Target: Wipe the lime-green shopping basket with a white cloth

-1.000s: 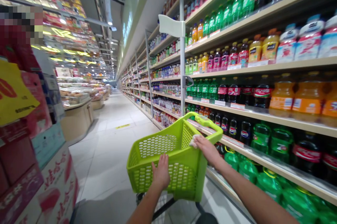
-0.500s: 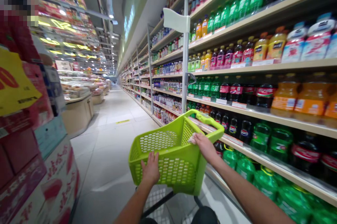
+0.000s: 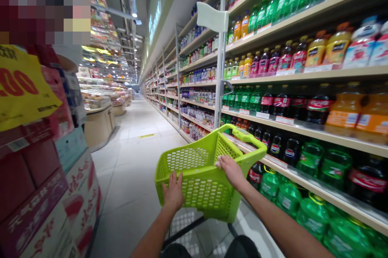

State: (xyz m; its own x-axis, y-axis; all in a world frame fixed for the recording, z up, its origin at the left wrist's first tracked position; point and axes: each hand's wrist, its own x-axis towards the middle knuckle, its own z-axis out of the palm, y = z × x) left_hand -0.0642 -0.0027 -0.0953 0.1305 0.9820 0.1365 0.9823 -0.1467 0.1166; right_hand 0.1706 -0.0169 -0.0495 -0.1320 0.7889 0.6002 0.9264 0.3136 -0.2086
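Observation:
A bright green plastic shopping cart [image 3: 209, 193] stands in front of me, side on, its handle toward the drinks shelves. My left hand [image 3: 173, 192] lies on the near side wall at the left end, fingers stretched out and apart, holding nothing. On the near top rim, below the handle end, my right hand [image 3: 230, 171] is closed on a small white wad, a tissue or cloth [image 3: 217, 163]. Most of the wad is hidden by the fingers. The visible part of the basket holds no goods.
Drinks shelves [image 3: 303, 76] packed with bottles run along the right, with a grey post [image 3: 220, 60] close by. Stacked boxes [image 3: 33, 185] with a yellow price sign [image 3: 24, 88] crowd the left. A tiled aisle [image 3: 133, 128] leads ahead past display counters [image 3: 98, 128].
The scene has shifted right in view. My right hand has slid along the rim away from the handle, and less of the white wad shows. My left hand stays on the side wall.

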